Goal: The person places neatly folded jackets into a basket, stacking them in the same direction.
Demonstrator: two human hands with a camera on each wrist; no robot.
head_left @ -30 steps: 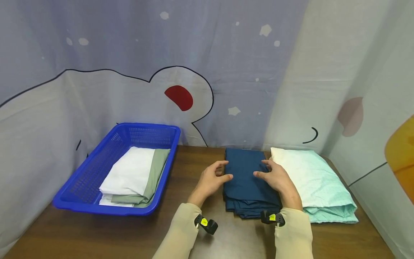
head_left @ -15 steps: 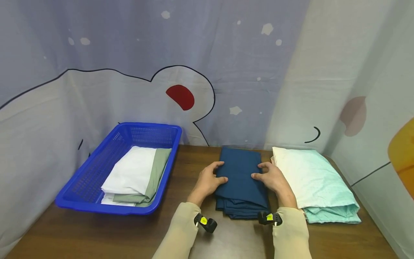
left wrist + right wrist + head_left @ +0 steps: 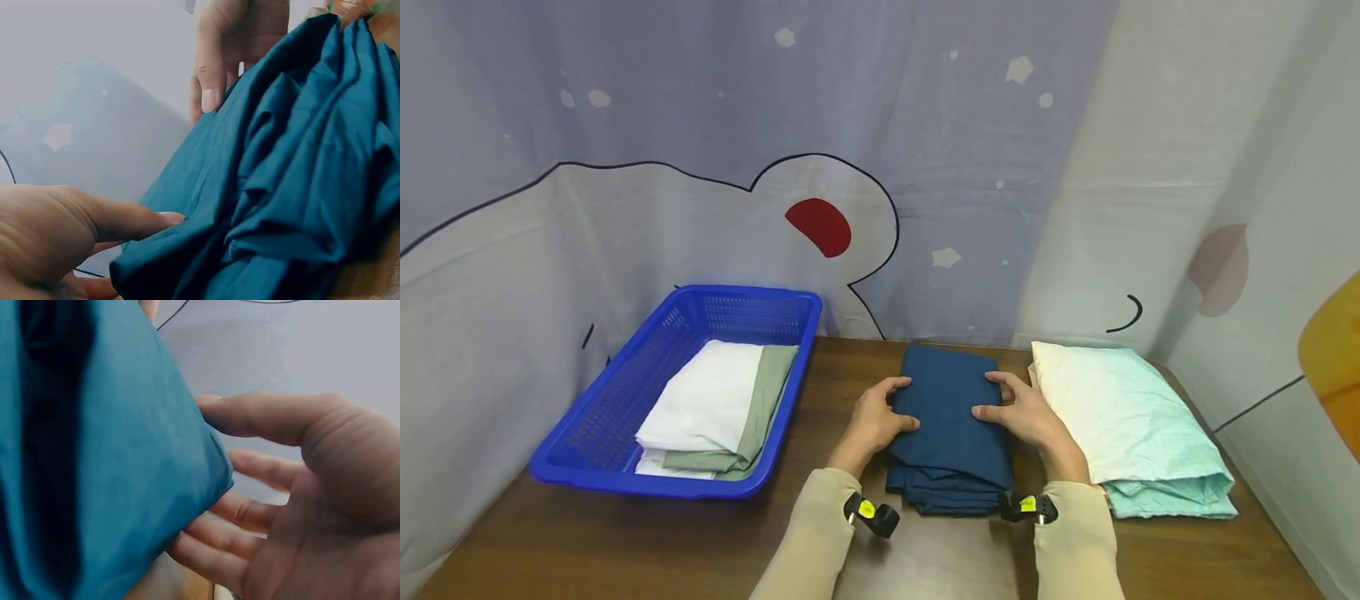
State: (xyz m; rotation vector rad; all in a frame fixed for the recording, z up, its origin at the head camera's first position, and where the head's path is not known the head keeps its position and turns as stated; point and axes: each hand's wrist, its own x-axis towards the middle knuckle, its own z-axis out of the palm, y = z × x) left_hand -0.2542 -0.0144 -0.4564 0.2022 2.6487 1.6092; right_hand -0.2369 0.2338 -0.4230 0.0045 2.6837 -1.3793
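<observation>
Folded navy cloth [image 3: 951,429]: on brown table [image 3: 835,375], between the two hands
Left hand [image 3: 871,423]: pinching cloth's left edge, thumb on top
Right hand [image 3: 1028,414]: pinching cloth's right edge, thumb on top, fingers along side
Mint-and-white folded cloth [image 3: 1138,421]: just right of right hand
Blue plastic basket [image 3: 647,485]: left, well apart

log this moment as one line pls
left hand: on navy cloth, left edge | right hand: on navy cloth, right edge | blue basket: holds white cloth | mint cloth: farther right
</observation>
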